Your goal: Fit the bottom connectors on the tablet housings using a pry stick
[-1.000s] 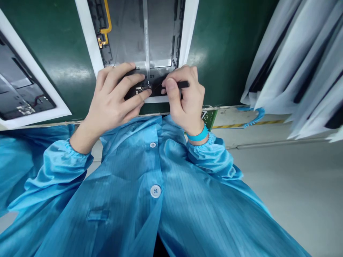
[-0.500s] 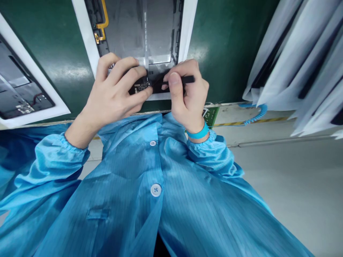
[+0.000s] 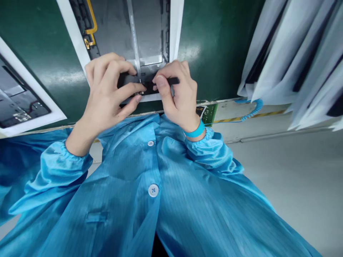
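Smock: blue antistatic smock (image 3: 128,185), elastic cuffs at both wrists; blue wristband (image 3: 194,131) on the right wrist.
Right hand: right hand (image 3: 178,98) closed in a tight pinch, thumb and fingers around a black pry tool (image 3: 171,81).
Left hand: left hand (image 3: 105,94) half curled, fingertips down on a small circuit board (image 3: 139,93); no telling how firm the hold.
Pry tool: long axis across the view, nearly level, working end toward the board, just beside the left fingertips.
Board: mostly hidden under the left fingers, at the near edge of the casing, closer to the left hand than the right.
Casing: dark device casing (image 3: 128,32) in a white frame (image 3: 175,32), long axis running away from the body; clear strip (image 3: 133,35) along it; yellow flex cable (image 3: 91,21) near its far left corner.
Bench: green mat (image 3: 219,60) under the frame; second casing (image 3: 16,100) off the left edge; white sheets (image 3: 292,53) hanging past the right edge; coiled blue cord (image 3: 253,111) near the right corner.
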`<state>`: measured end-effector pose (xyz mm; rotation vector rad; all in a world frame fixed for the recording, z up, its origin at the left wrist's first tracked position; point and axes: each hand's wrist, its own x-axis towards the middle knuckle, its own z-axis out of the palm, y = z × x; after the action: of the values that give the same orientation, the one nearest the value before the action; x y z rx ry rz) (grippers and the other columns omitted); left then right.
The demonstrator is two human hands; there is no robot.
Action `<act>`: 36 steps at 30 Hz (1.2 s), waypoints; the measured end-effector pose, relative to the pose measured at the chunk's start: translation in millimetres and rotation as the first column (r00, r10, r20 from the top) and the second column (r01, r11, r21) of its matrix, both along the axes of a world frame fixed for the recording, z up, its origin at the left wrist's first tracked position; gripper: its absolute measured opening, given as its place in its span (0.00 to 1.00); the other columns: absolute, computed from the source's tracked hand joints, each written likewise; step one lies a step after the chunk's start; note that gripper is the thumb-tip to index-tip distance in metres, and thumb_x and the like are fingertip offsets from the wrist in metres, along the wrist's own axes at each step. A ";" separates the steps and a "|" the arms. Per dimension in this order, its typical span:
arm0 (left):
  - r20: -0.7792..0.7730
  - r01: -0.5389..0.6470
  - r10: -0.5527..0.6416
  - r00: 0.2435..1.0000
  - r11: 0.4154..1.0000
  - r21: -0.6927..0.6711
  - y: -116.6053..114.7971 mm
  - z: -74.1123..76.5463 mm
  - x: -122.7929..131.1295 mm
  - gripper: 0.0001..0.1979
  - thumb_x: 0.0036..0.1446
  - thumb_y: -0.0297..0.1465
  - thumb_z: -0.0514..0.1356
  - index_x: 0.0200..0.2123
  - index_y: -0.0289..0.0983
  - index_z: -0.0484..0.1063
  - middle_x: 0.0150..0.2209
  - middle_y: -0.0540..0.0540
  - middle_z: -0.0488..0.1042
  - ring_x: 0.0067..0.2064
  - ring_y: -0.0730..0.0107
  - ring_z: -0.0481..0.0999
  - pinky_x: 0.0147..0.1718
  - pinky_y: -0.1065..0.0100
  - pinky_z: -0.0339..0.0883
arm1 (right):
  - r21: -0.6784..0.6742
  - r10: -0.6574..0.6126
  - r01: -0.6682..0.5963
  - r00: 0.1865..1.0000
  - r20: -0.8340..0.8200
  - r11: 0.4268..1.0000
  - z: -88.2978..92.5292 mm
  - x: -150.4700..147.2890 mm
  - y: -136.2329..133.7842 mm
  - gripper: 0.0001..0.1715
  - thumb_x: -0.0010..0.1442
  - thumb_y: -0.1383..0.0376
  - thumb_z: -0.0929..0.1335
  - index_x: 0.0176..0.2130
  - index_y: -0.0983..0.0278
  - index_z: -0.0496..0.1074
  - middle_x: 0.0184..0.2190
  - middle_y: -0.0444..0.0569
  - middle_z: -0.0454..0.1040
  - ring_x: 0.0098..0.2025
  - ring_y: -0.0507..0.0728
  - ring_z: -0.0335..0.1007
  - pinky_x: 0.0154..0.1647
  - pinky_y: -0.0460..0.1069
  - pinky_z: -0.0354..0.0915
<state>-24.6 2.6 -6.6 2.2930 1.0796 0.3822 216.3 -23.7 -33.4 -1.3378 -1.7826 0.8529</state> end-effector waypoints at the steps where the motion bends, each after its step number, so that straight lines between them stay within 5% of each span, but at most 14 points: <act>1: -0.003 -0.015 0.015 1.000 1.000 0.012 -2.1 0.3 1.1 0.22 0.81 0.46 0.53 0.57 0.43 0.84 0.64 0.39 0.75 0.70 0.40 0.64 0.70 0.25 0.49 | 0.035 0.006 -0.006 1.000 -0.009 0.999 -0.7 0.1 0.5 0.24 0.82 0.47 0.55 0.43 0.52 0.71 0.37 0.48 0.78 0.43 0.64 0.77 0.52 0.67 0.73; 6: -0.034 -0.049 0.052 0.998 0.996 0.077 -9.9 -0.5 4.1 0.19 0.81 0.43 0.53 0.57 0.44 0.83 0.63 0.40 0.75 0.70 0.39 0.64 0.67 0.25 0.55 | 0.146 -0.006 0.003 1.000 0.015 0.989 -2.2 -0.4 1.5 0.17 0.83 0.54 0.57 0.43 0.52 0.68 0.35 0.45 0.77 0.41 0.61 0.76 0.47 0.63 0.72; 10: -0.036 -0.038 0.038 0.999 0.999 0.015 -12.9 -5.7 -0.7 0.18 0.80 0.44 0.54 0.60 0.46 0.80 0.67 0.40 0.73 0.73 0.33 0.61 0.68 0.19 0.48 | 0.208 0.019 -0.018 1.000 -0.006 0.978 -4.4 0.8 1.2 0.12 0.83 0.57 0.59 0.46 0.52 0.67 0.36 0.45 0.77 0.40 0.61 0.74 0.46 0.62 0.70; 18: -0.087 -0.045 0.054 0.995 0.994 0.096 -26.7 -6.8 -2.9 0.18 0.79 0.38 0.56 0.66 0.54 0.75 0.70 0.44 0.73 0.76 0.35 0.63 0.69 0.22 0.50 | -0.062 0.012 -0.013 1.000 -0.026 0.998 -11.2 3.9 1.6 0.33 0.80 0.37 0.55 0.44 0.55 0.73 0.37 0.46 0.73 0.46 0.61 0.77 0.59 0.65 0.74; 25: -0.102 -0.063 0.076 0.992 0.990 0.127 -27.0 -6.2 3.0 0.17 0.79 0.36 0.55 0.64 0.53 0.76 0.69 0.44 0.74 0.76 0.36 0.62 0.68 0.21 0.51 | -0.004 0.020 -0.020 0.998 -0.052 1.000 -15.2 5.9 -1.7 0.29 0.83 0.42 0.56 0.46 0.54 0.74 0.38 0.45 0.73 0.46 0.59 0.78 0.59 0.66 0.75; 36: -0.102 -0.075 0.086 0.991 0.992 0.106 -25.4 -2.2 5.7 0.15 0.79 0.36 0.54 0.61 0.51 0.77 0.68 0.43 0.74 0.76 0.35 0.62 0.66 0.17 0.52 | -0.060 -0.002 0.001 1.000 -0.018 0.998 -12.6 3.0 1.7 0.35 0.80 0.36 0.56 0.41 0.56 0.73 0.37 0.46 0.75 0.45 0.60 0.78 0.59 0.66 0.77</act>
<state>-18.9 -22.7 -8.8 2.3879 1.2348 0.3578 219.3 -22.0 -46.1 -1.3658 -1.7544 0.9216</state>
